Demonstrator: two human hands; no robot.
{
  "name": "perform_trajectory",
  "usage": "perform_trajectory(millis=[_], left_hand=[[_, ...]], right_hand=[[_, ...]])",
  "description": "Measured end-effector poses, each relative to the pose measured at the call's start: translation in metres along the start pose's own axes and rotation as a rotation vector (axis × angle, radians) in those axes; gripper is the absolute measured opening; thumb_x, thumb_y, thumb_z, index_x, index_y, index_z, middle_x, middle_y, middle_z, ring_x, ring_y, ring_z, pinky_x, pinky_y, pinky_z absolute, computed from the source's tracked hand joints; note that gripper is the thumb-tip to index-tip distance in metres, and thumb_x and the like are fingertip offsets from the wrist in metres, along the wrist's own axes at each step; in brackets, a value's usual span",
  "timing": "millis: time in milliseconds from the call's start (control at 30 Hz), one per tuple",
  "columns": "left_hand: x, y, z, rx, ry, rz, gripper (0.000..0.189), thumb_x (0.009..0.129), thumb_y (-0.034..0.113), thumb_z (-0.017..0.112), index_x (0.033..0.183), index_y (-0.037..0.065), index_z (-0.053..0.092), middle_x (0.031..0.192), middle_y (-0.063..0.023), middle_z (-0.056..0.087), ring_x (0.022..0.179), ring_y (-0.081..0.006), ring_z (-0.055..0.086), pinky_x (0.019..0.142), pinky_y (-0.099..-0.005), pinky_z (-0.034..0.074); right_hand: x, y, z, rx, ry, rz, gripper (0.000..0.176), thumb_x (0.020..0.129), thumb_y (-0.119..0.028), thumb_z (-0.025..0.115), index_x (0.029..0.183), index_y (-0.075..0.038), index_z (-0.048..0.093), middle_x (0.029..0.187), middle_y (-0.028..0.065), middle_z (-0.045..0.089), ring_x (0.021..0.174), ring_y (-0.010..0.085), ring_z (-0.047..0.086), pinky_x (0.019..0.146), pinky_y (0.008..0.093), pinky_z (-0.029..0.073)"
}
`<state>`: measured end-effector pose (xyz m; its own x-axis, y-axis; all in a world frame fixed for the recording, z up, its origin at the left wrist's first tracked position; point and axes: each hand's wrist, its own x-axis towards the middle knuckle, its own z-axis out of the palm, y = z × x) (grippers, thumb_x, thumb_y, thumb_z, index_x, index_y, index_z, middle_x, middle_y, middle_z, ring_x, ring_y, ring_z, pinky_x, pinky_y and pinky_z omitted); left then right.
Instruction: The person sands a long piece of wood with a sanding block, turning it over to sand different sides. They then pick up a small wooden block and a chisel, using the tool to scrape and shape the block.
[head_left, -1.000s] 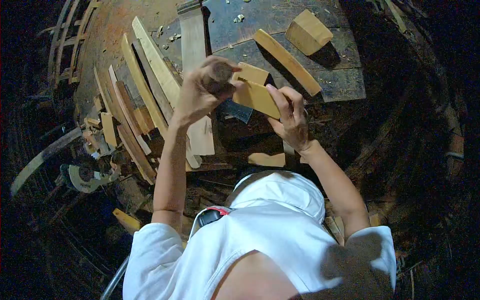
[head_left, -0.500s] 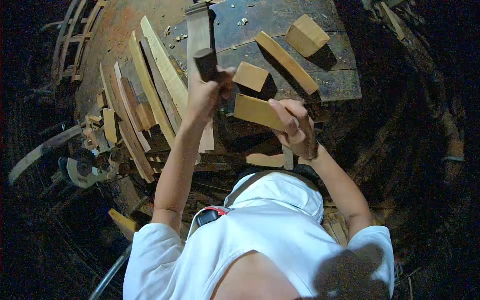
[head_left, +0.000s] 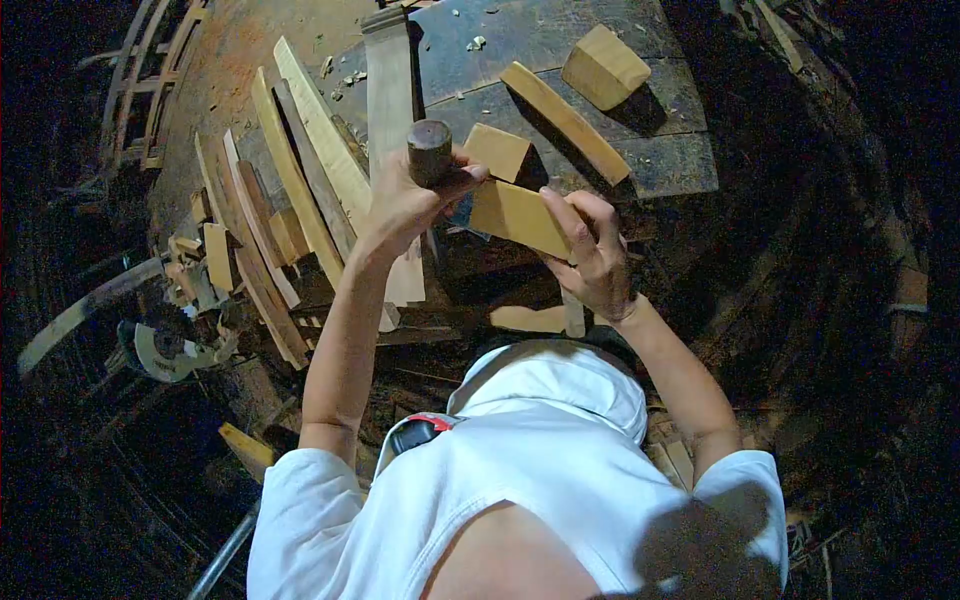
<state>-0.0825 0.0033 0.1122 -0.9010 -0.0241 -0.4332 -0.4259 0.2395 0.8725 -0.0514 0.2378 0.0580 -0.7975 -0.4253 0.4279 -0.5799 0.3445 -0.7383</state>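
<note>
My left hand (head_left: 405,200) is wrapped round the dark, round wooden handle of a chisel (head_left: 430,150), its butt end pointing up. Bluish metal, apparently its blade, shows below the fist at the left end of a wooden block (head_left: 515,215). That block is pale and rectangular, gripped at its right end by my right hand (head_left: 595,255), thumb and fingers closed on it. Just beyond it, a shorter squared block (head_left: 498,152) sits on the workbench (head_left: 675,165). The lower part of the chisel is mostly hidden.
A long curved wood piece (head_left: 565,122) and a cube-like block (head_left: 606,68) lie on the bench at right. Several long strips, including a pale board (head_left: 320,125), lie at left. A grey-brown plank (head_left: 390,85) stands behind my left hand. Wood chips are scattered farther back.
My left hand has moved slightly right and turned the chisel, bringing its handle more upright and closer to the block. My right hand still holds the block, which has shifted slightly.
</note>
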Motion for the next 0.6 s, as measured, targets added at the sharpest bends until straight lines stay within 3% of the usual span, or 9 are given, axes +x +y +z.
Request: perform_trajectory(millis=[267,333,433,467,533,600], left_hand=[[0.01,-0.003,-0.003,0.104,-0.044,0.027,0.019,0.077,0.021,0.077,0.083,0.004,0.07,0.066,0.0021,0.061,0.058,-0.0042,0.052,0.049,-0.0225,0.039],[0.01,0.01,0.003,0.184,-0.037,-0.049,0.011,0.073,-0.002,0.065,0.083,0.002,0.062,0.08,-0.002,0.063,0.07,-0.0102,0.059,0.063,-0.0226,0.046],[0.014,0.006,0.004,0.08,-0.084,-0.037,0.018,0.072,-0.005,0.063,0.088,0.002,0.061,0.084,-0.0048,0.064,0.075,-0.0126,0.061,0.067,-0.0252,0.049],[0.014,0.004,0.006,0.078,-0.087,-0.038,0.018,0.072,-0.005,0.063,0.088,0.002,0.061,0.084,-0.0048,0.064,0.075,-0.0126,0.061,0.067,-0.0252,0.049],[0.014,-0.003,0.011,0.055,0.035,0.045,0.018,0.079,0.019,0.073,0.085,0.003,0.07,0.07,-0.0007,0.062,0.06,-0.007,0.054,0.055,-0.0246,0.043],[0.011,-0.013,0.012,-0.025,0.036,-0.05,0.018,0.08,0.019,0.073,0.086,0.002,0.069,0.071,-0.0013,0.063,0.059,-0.0072,0.053,0.054,-0.0246,0.042]], right_hand=[[0.002,0.002,0.002,0.011,-0.025,0.058,0.088,0.057,-0.001,0.08,0.136,-0.011,0.043,0.111,0.0109,0.047,0.097,0.0292,0.056,0.077,0.0359,0.051],[0.003,0.001,0.004,0.04,0.009,0.097,0.086,0.058,-0.002,0.08,0.135,-0.011,0.044,0.111,0.0108,0.048,0.095,0.0292,0.057,0.075,0.0358,0.052],[0.002,-0.002,0.005,0.042,0.034,0.113,0.084,0.059,-0.001,0.079,0.135,-0.01,0.044,0.111,0.011,0.048,0.095,0.0298,0.057,0.076,0.0361,0.051],[-0.001,-0.001,0.005,0.04,0.033,0.116,0.084,0.059,-0.001,0.079,0.135,-0.01,0.044,0.111,0.011,0.048,0.095,0.0298,0.057,0.076,0.0361,0.051],[-0.008,0.002,0.006,0.006,-0.037,0.064,0.073,0.063,0.0,0.078,0.131,-0.005,0.049,0.112,0.0133,0.046,0.098,0.0293,0.053,0.082,0.0352,0.047],[-0.002,-0.002,0.003,0.034,-0.015,0.091,0.074,0.063,-0.001,0.078,0.131,-0.005,0.049,0.112,0.013,0.046,0.098,0.0293,0.053,0.083,0.0352,0.047]])
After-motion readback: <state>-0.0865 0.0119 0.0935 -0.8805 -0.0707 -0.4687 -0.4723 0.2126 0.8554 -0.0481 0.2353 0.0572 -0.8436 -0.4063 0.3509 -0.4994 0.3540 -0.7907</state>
